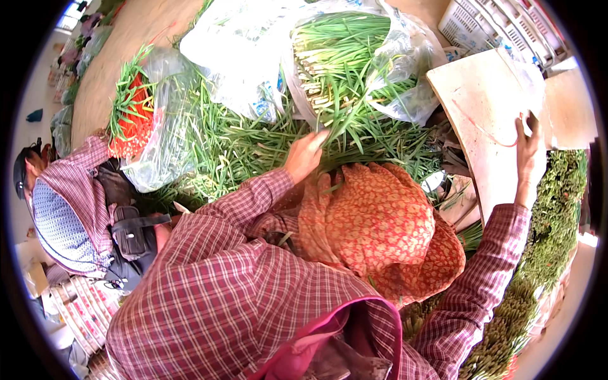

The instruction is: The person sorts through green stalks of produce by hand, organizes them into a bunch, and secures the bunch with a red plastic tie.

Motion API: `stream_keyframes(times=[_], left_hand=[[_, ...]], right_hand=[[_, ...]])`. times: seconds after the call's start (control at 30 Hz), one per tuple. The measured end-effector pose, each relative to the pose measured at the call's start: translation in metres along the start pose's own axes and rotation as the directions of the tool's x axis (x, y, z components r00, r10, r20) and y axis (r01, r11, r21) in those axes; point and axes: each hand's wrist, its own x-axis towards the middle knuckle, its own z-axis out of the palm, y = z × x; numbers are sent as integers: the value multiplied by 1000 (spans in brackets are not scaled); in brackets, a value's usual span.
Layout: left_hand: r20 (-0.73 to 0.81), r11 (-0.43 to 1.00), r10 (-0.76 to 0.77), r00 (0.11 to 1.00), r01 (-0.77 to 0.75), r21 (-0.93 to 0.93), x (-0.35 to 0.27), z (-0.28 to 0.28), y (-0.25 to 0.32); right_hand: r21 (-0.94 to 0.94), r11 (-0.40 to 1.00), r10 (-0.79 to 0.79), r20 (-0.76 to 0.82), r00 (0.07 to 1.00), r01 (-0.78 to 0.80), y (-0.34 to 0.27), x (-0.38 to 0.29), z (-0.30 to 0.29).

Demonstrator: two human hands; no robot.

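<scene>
My left hand (304,154) is at the middle, its fingers closed on a few long green leaves, probably garlic chives, that fan up to the right. Beyond it a clear plastic bag (408,61) lies open around a thick bundle of green stalks with pale cut ends (351,47). At the right, my right hand (527,147) is over a pale board (475,85), with a thin red tie (484,128) at its fingers; the tie curves across the board. Loose greens (247,137) are heaped before me, next to a red floral cloth (375,223) over my lap.
A person (71,204) in a checked sleeve sits at the left beside red-wrapped greens (135,114) and a plastic bag (166,128). White plastic crates (484,28) stand at the upper right. Bundled stalks (551,228) are packed along the right side. A filled white bag (237,52) lies ahead.
</scene>
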Motion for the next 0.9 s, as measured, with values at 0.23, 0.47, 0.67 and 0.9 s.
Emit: stream_keyframes(times=[0.23, 0.47, 0.67, 0.9], left_hand=[[587, 867, -227, 777, -112, 485, -118, -51, -88], [745, 838, -520, 418, 79, 540, -184, -160, -123], [431, 943, -296, 853, 333, -11, -21, -165, -39], [-53, 927, -345, 937, 332, -175, 81, -101, -43]], right_hand=[[249, 871, -474, 203, 857, 423, -242, -17, 9], [239, 858, -513, 463, 723, 455, -315, 27, 96], [197, 746, -614, 573, 542, 637, -343, 30, 192], [330, 731, -597, 734, 324, 598, -360, 43, 211]])
